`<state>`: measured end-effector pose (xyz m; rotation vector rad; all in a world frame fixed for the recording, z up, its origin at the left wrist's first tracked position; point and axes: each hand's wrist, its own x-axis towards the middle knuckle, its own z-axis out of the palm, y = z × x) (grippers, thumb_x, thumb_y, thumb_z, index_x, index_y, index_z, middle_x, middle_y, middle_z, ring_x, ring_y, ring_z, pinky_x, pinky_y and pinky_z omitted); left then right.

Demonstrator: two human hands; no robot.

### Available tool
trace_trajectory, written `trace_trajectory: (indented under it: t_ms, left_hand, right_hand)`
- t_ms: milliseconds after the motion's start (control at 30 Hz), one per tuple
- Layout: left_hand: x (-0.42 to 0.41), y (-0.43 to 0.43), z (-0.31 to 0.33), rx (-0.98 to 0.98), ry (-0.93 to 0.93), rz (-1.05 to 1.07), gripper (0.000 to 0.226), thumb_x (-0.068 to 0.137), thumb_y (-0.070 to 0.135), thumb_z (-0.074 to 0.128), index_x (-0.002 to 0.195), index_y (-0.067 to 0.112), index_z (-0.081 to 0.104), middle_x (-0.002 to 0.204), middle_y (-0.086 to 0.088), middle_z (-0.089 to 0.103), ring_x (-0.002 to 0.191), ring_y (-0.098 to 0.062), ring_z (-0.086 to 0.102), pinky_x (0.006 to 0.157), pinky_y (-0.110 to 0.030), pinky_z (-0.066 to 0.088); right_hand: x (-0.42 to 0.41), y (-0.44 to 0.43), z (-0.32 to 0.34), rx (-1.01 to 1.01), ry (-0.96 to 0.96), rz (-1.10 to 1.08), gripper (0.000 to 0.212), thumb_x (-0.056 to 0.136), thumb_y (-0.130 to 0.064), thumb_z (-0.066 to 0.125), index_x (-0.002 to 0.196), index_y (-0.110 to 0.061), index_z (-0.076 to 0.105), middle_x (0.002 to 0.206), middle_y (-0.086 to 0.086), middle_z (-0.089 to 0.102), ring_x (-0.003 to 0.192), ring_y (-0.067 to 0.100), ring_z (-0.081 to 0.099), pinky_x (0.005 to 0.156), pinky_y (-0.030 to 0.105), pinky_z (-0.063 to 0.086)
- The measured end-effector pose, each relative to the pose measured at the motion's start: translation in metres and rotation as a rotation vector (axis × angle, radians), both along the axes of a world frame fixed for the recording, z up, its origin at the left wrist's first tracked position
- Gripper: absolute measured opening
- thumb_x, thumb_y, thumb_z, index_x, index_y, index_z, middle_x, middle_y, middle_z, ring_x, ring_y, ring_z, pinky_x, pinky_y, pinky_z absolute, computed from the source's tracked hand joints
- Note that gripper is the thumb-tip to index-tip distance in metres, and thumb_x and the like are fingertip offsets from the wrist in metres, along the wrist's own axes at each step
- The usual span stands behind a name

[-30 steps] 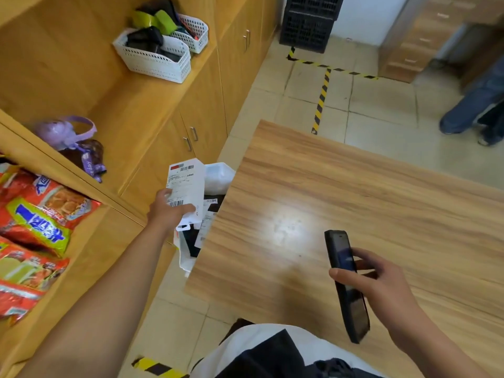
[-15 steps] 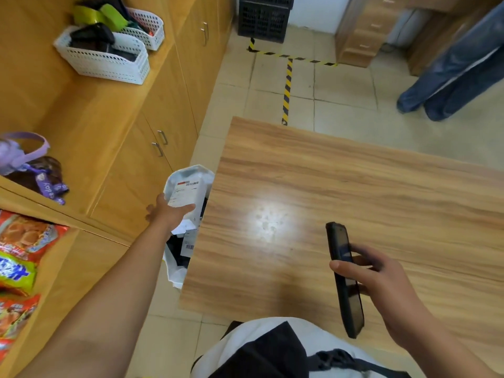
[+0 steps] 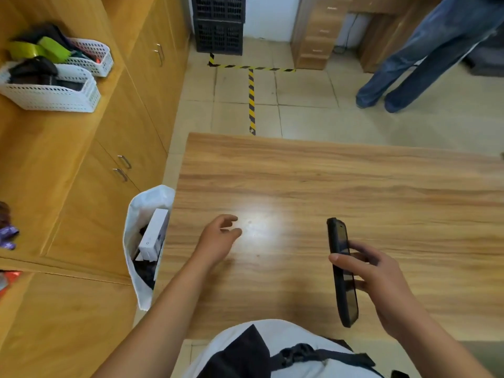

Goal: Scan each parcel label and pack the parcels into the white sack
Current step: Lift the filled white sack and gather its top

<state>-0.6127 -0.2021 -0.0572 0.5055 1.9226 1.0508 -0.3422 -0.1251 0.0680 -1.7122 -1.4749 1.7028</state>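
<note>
The wooden tabletop [image 3: 354, 186] fills most of the view, and I see no parcel waiting on the part of it that shows. The white sack [image 3: 136, 214] hangs open against its left edge and is already loaded: dark-wrapped items lie low inside, with a parcel [image 3: 154, 236] (a white box, standing on end) at the top of the opening.

The right hand [image 3: 376, 276] grips a dark handheld scanner [image 3: 337, 236] above the tabletop, its screen turned edge-on. The left hand [image 3: 218, 238] hovers over the wood just beside the sack, fingers loosely curled and holding nothing.

By my reading, the packing is well along, perhaps finished. Whether unscanned parcels remain out of view, I cannot tell.
</note>
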Motion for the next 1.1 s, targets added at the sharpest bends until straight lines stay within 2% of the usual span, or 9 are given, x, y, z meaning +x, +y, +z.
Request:
trace_trajectory:
  t_ms: [167,333,467,567,667,833,933,1000,1100]
  left_hand:
    - [0.063,0.055,0.013,-0.001,-0.009,-0.242,0.023,0.089,0.019,0.067,0.110,0.029,0.066,0.116,0.006,0.062,0.089,-0.002,0.061,0.067,-0.020,0.047]
    - [0.142,0.121,0.025,-0.017,-0.026,-0.436,0.024,0.090,0.020,0.066,0.113,0.028,0.065,0.115,0.007,0.060,0.087,-0.004,0.062,0.066,-0.023,0.049]
    - [0.214,0.169,0.028,-0.044,-0.009,-0.554,0.025,0.090,0.021,0.066,0.114,0.029,0.065,0.116,0.005,0.060,0.090,-0.005,0.061,0.073,-0.026,0.049]
    - [0.266,0.199,0.024,-0.081,-0.015,-0.639,0.024,0.091,0.022,0.066,0.114,0.030,0.064,0.120,0.005,0.058,0.100,-0.009,0.060,0.073,-0.026,0.047]
    - [0.312,0.221,0.013,-0.139,-0.011,-0.685,0.023,0.090,0.025,0.067,0.112,0.033,0.063,0.121,0.007,0.056,0.107,-0.013,0.059,0.077,-0.027,0.049]
    - [0.370,0.236,-0.004,-0.258,0.010,-0.693,0.020,0.095,0.030,0.062,0.114,0.034,0.062,0.131,0.005,0.050,0.103,-0.013,0.059,0.070,-0.025,0.049]
    - [0.390,0.238,-0.014,-0.304,0.151,-0.794,0.041,0.096,0.027,0.059,0.136,0.031,0.052,0.144,0.001,0.042,0.124,-0.019,0.049,0.093,-0.033,0.048]
    - [0.397,0.238,-0.022,-0.348,0.285,-0.868,0.058,0.094,0.028,0.061,0.148,0.029,0.040,0.155,-0.003,0.032,0.140,-0.026,0.035,0.111,-0.041,0.036]
    - [0.406,0.233,-0.034,-0.475,0.405,-0.944,0.073,0.092,0.036,0.062,0.154,0.036,0.024,0.165,-0.005,0.010,0.151,-0.031,0.007,0.118,-0.050,0.023]
  right_hand:
    - [0.049,0.025,-0.004,0.012,0.035,-0.142,0.111,0.024,-0.063,0.090,0.124,-0.024,0.065,0.108,0.014,0.068,0.097,0.027,0.069,0.093,0.059,0.052]
    - [0.123,0.058,-0.005,-0.012,0.064,-0.277,0.065,0.057,-0.032,0.090,0.117,-0.022,0.067,0.103,0.016,0.067,0.090,0.025,0.069,0.082,0.049,0.056]
    - [0.195,0.093,-0.005,-0.024,0.055,-0.362,0.036,0.075,-0.022,0.081,0.108,-0.023,0.069,0.097,0.011,0.068,0.083,0.020,0.068,0.069,0.034,0.053]
    - [0.252,0.122,-0.014,-0.042,0.037,-0.423,0.039,0.075,-0.022,0.081,0.113,-0.020,0.068,0.094,0.009,0.069,0.083,0.019,0.067,0.071,0.035,0.051]
    - [0.310,0.154,-0.032,-0.047,-0.004,-0.448,0.039,0.076,-0.021,0.082,0.111,-0.022,0.065,0.082,0.002,0.066,0.076,0.018,0.067,0.064,0.031,0.049]
    - [0.401,0.214,-0.069,-0.018,-0.193,-0.387,0.050,0.075,-0.023,0.085,0.116,-0.021,0.056,0.092,-0.002,0.063,0.075,0.016,0.065,0.059,0.030,0.053]
    - [0.454,0.253,-0.098,0.037,-0.434,-0.271,0.056,0.067,-0.035,0.088,0.110,-0.019,0.057,0.101,0.002,0.061,0.081,0.021,0.065,0.066,0.035,0.057]
    - [0.483,0.278,-0.117,0.072,-0.622,-0.179,0.067,0.058,-0.051,0.086,0.112,-0.020,0.059,0.111,0.006,0.055,0.092,0.026,0.062,0.079,0.044,0.057]
    - [0.513,0.310,-0.137,0.117,-0.794,-0.078,0.076,0.063,-0.050,0.083,0.123,-0.013,0.057,0.118,0.017,0.052,0.107,0.035,0.052,0.091,0.045,0.049]
